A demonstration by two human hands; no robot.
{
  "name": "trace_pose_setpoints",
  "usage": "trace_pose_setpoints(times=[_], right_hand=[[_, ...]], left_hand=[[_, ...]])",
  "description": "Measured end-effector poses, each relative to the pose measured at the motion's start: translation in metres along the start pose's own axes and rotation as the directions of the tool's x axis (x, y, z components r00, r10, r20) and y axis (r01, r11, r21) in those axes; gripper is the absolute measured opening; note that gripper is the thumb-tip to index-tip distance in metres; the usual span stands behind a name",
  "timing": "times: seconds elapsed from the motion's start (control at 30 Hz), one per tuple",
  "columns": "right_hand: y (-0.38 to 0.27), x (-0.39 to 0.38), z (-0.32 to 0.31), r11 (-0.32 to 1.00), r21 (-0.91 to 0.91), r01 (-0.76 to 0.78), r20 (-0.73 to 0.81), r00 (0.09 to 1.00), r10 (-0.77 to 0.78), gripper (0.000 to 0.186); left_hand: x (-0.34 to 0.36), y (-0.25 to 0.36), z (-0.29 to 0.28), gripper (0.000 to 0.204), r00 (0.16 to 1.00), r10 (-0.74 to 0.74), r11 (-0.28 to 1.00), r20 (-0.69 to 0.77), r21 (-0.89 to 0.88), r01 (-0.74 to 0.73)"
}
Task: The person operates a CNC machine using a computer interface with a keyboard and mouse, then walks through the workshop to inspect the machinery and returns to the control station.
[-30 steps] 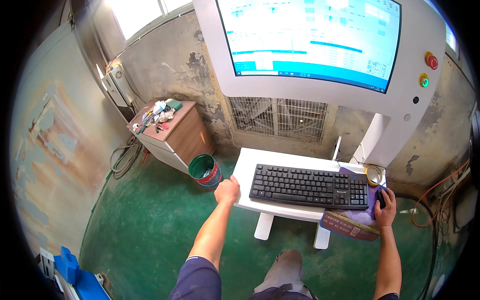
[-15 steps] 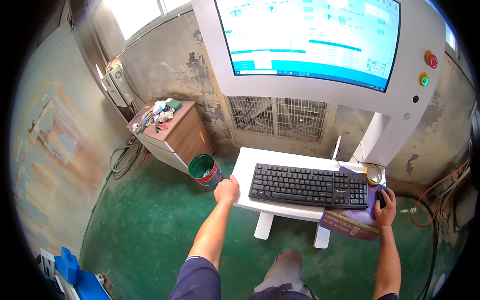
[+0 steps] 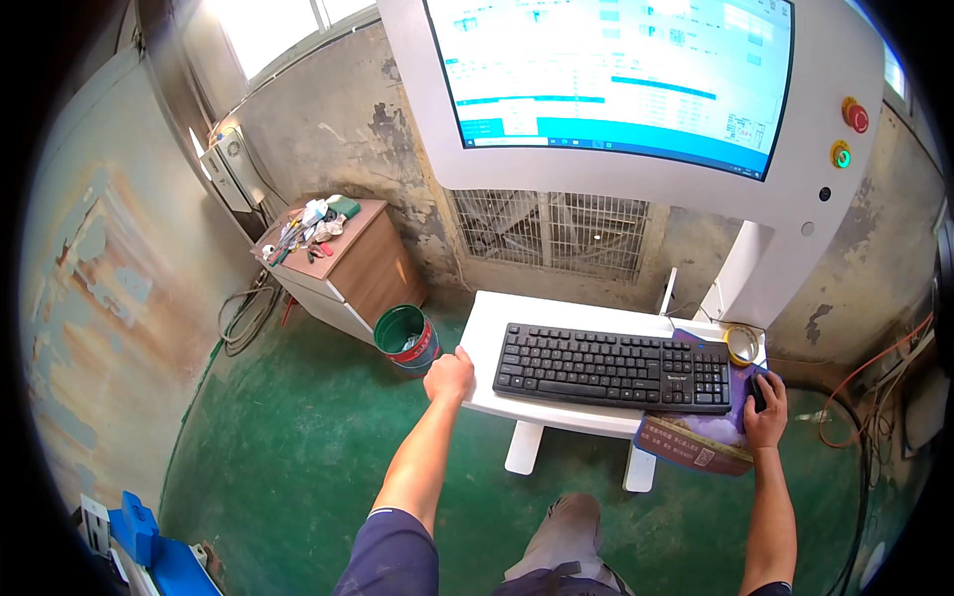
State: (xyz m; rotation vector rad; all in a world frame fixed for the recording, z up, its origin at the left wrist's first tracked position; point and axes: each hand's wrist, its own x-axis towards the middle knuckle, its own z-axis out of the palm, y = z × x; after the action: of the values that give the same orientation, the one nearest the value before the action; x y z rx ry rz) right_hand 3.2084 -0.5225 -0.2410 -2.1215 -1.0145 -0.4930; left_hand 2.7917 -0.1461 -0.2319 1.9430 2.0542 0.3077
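My right hand (image 3: 765, 417) is wrapped over a black computer mouse (image 3: 758, 392) on a purple printed mouse pad (image 3: 696, 434) that overhangs the front edge of a white keyboard shelf (image 3: 487, 343). At the shelf's left end, my left hand (image 3: 449, 376) is closed around the edge, its fingertips hidden. Between the hands lies a black keyboard (image 3: 611, 368), touched by neither. Beyond the mouse, a yellow roll of tape (image 3: 741, 345) rests on the pad's far corner. Above the shelf, a large lit screen (image 3: 616, 74) shows a window with tables and drawings.
Right of the screen sit a red emergency stop button (image 3: 855, 116) and a green-lit button (image 3: 841, 155). A green bucket (image 3: 406, 336) stands left of the shelf, beside a wooden cabinet (image 3: 348, 263) topped with tools and rags. Cables (image 3: 874, 417) hang at far right.
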Motion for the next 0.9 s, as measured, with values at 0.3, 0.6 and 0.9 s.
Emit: trace_pose_setpoints(times=[0.3, 0.6, 0.9], right_hand=[[-0.0005, 0.0001, 0.0001, 1.0, -0.002, 0.001, 0.002, 1.0, -0.001, 0.037], [0.0036, -0.0003, 0.0018, 1.0, -0.012, 0.025, -0.004, 1.0, -0.025, 0.037], [0.0017, 0.0001, 0.0005, 1.0, -0.028, 0.004, 0.012, 1.0, -0.003, 0.037]], left_hand=[[0.0018, -0.0021, 0.0032, 0.059, 1.0, 0.01, 1.0, -0.013, -0.006, -0.01], [0.0003, -0.0015, 0.0015, 0.059, 1.0, 0.007, 1.0, -0.015, -0.001, -0.008], [-0.0011, 0.0006, -0.001, 0.059, 1.0, -0.006, 1.0, 0.004, -0.002, 0.006]])
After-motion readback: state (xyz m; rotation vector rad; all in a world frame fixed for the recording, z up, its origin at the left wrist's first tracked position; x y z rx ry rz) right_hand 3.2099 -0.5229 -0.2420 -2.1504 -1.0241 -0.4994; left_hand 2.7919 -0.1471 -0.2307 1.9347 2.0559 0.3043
